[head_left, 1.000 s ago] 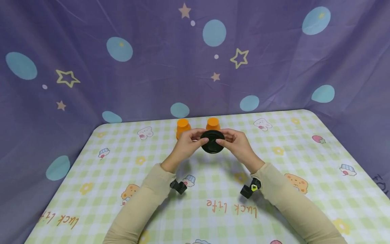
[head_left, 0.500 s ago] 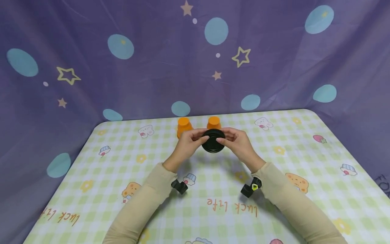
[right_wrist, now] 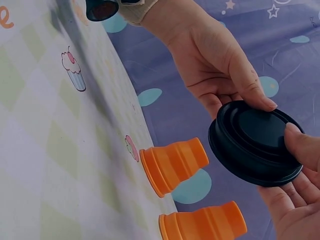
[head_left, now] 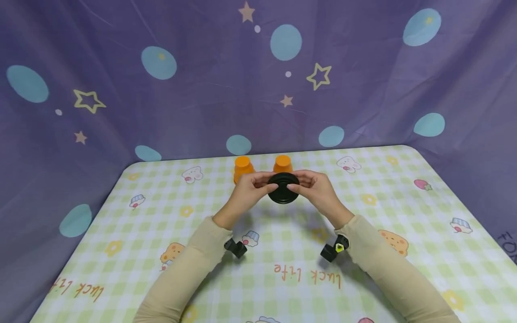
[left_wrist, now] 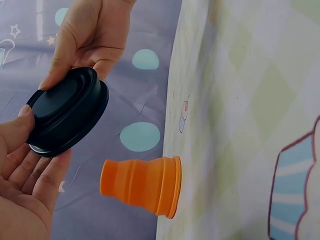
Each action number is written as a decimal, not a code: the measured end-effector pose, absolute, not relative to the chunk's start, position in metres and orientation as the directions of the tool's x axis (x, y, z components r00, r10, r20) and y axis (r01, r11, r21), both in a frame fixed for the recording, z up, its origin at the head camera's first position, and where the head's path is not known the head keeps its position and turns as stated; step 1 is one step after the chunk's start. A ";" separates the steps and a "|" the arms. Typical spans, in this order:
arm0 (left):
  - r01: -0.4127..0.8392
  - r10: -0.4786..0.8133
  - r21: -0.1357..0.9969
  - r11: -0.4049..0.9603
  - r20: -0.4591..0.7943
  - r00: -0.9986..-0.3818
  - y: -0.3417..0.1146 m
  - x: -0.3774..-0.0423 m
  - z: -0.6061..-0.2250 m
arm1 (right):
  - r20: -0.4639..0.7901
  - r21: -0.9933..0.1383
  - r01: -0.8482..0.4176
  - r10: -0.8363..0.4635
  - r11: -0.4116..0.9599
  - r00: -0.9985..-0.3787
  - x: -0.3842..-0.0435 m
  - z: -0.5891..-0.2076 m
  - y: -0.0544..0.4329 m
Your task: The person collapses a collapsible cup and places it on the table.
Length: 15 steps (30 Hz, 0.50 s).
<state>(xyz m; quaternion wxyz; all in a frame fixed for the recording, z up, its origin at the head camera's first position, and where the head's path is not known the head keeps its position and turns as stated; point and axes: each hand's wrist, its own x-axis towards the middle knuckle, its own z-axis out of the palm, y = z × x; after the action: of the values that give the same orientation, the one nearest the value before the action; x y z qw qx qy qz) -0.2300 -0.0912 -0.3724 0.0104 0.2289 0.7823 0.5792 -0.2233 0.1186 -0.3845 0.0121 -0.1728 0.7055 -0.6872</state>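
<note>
Above the middle of the table, both hands hold a round black folding cup (head_left: 283,194), collapsed into a thick disc. My left hand (head_left: 247,190) pinches one side, thumb on the near face and fingers behind. The opposite side is pinched by my right hand (head_left: 320,193) in the same way. Tilted in the left wrist view, the black folding cup (left_wrist: 65,107) shows its stepped rings and rim. Behind the hands, two expanded orange folding cups stand upside down: the left orange cup (head_left: 242,167) and the right orange cup (head_left: 283,163), partly hidden by the hands and black cup.
A checked cloth with printed cartoons covers the table (head_left: 258,296). Beyond its far edge hangs a purple curtain (head_left: 202,98) with stars and blue ovals. Small black cameras, such as the left wrist camera (head_left: 236,247), sit on both wrists.
</note>
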 end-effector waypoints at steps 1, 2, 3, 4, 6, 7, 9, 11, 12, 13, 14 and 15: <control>0.349 0.371 0.911 0.220 0.252 -0.894 -0.092 -0.231 -0.373 | 0.220 -0.974 -0.228 -0.264 0.000 -0.939 -0.224 -0.383 0.119; 0.352 0.371 0.910 0.218 0.257 -0.892 -0.093 -0.231 -0.372 | 0.220 -0.973 -0.230 -0.270 0.004 -0.937 -0.224 -0.382 0.118; 0.355 0.372 0.911 0.211 0.261 -0.891 -0.094 -0.231 -0.372 | 0.221 -0.973 -0.233 -0.275 0.010 -0.936 -0.224 -0.381 0.118; 0.350 0.372 0.913 0.211 0.256 -0.892 -0.094 -0.229 -0.368 | 0.219 -0.972 -0.233 -0.279 0.014 -0.935 -0.224 -0.381 0.118; 0.349 0.369 0.914 0.209 0.257 -0.893 -0.094 -0.228 -0.369 | 0.207 -0.975 -0.220 -0.285 0.016 -0.936 -0.225 -0.380 0.118; 0.351 0.369 0.913 0.208 0.259 -0.893 -0.094 -0.228 -0.369 | 0.200 -0.977 -0.214 -0.286 0.019 -0.937 -0.224 -0.380 0.118; 0.346 0.374 0.915 0.208 0.253 -0.892 -0.093 -0.226 -0.370 | 0.186 -0.979 -0.201 -0.287 0.020 -0.940 -0.223 -0.380 0.119; 0.341 0.379 0.914 0.217 0.243 -0.893 -0.093 -0.228 -0.373 | 0.176 -0.982 -0.190 -0.287 0.018 -0.942 -0.222 -0.380 0.120; 0.340 0.385 0.914 0.221 0.239 -0.892 -0.093 -0.228 -0.374 | 0.174 -0.982 -0.187 -0.288 0.020 -0.942 -0.222 -0.381 0.121; 0.333 0.388 0.915 0.229 0.228 -0.893 -0.093 -0.227 -0.373 | 0.172 -0.982 -0.185 -0.288 0.019 -0.942 -0.222 -0.381 0.122; 0.329 0.393 0.915 0.234 0.221 -0.893 -0.093 -0.227 -0.373 | 0.171 -0.983 -0.185 -0.289 0.022 -0.942 -0.222 -0.381 0.123; 0.327 0.397 0.914 0.240 0.215 -0.892 -0.094 -0.227 -0.373 | 0.169 -0.983 -0.183 -0.290 0.022 -0.942 -0.222 -0.382 0.124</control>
<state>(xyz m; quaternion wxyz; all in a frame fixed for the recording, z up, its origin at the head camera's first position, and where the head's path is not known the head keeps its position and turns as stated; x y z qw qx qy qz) -0.2265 -0.0935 -0.3734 0.0306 0.2298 0.7867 0.5722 -0.2220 0.1239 -0.3819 0.0392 -0.1656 0.7138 -0.6793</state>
